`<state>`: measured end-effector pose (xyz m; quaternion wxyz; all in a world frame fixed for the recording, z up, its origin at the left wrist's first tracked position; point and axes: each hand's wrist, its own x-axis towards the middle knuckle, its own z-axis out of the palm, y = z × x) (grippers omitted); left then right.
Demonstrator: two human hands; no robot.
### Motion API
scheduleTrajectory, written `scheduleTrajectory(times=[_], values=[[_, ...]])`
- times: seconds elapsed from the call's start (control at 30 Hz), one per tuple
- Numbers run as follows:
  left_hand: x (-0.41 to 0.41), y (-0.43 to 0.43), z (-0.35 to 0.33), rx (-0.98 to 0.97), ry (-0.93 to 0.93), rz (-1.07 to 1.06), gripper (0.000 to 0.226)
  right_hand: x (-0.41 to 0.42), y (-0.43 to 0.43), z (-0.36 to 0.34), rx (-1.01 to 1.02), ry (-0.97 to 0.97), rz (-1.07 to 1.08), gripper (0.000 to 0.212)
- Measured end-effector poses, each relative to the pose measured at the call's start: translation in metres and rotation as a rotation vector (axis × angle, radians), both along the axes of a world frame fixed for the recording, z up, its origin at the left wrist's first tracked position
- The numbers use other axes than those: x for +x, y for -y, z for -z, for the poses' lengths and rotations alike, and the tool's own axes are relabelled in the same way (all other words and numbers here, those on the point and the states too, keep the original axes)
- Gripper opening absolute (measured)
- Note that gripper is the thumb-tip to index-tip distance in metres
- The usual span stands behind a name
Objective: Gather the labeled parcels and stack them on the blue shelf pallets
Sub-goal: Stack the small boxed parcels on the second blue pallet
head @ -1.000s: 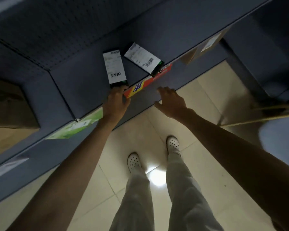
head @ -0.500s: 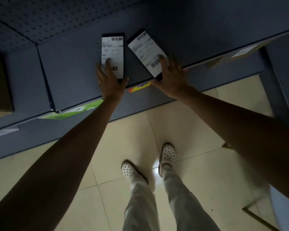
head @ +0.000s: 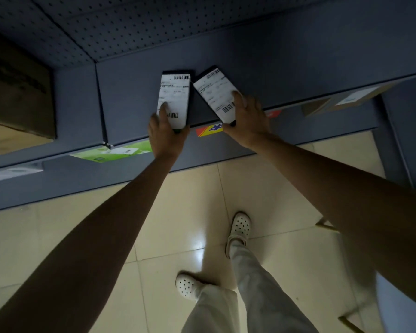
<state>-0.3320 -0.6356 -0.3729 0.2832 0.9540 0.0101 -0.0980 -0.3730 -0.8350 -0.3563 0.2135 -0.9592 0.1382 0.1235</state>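
Observation:
Two slim dark parcels with white barcode labels lie side by side on the blue shelf (head: 298, 68), near its front edge. My left hand (head: 166, 131) grips the near end of the left parcel (head: 174, 97), thumb on its label. My right hand (head: 247, 116) holds the near end of the right parcel (head: 214, 92), which lies angled to the left. The two parcels almost touch at their far corners.
A brown cardboard box (head: 17, 92) sits in the left shelf bay. A green labelled packet (head: 111, 152) and a red-yellow tag (head: 209, 129) show at the shelf's front edge. A brown labelled parcel (head: 351, 99) lies lower right. My feet stand on the tiled floor (head: 178, 212).
Both hands reached from the shelf edge onto the parcels and closed on their near ends. The parcels have been pushed a little deeper onto the shelf.

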Motion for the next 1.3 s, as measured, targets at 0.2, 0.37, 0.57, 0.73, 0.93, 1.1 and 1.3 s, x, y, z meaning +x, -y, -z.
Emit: scheduleTrajectory(times=[0.2, 0.37, 0.57, 0.73, 0.93, 1.1, 1.3], values=[[-0.058, -0.086, -0.051, -0.073, 0.005, -0.056, 0.084, -0.061, -0.086, -0.060, 0.011, 0.005, -0.034, 0.087], [-0.117, -0.201, -0.103, -0.082, 0.030, -0.107, 0.085, -0.102, -0.183, -0.111, -0.001, 0.064, -0.118, 0.086], [-0.180, -0.350, -0.170, -0.042, 0.142, -0.231, 0.085, -0.123, -0.314, -0.179, 0.005, 0.140, -0.296, 0.087], [-0.214, -0.460, -0.233, 0.012, 0.269, -0.384, 0.084, -0.119, -0.418, -0.244, 0.011, 0.265, -0.483, 0.088], [-0.212, -0.555, -0.307, 0.045, 0.427, -0.503, 0.083, -0.089, -0.510, -0.319, 0.014, 0.438, -0.648, 0.091], [-0.166, -0.613, -0.355, 0.065, 0.532, -0.531, 0.082, -0.027, -0.567, -0.372, 0.028, 0.573, -0.722, 0.089], [-0.069, -0.665, -0.404, 0.093, 0.623, -0.539, 0.080, 0.077, -0.618, -0.415, 0.060, 0.668, -0.737, 0.091]])
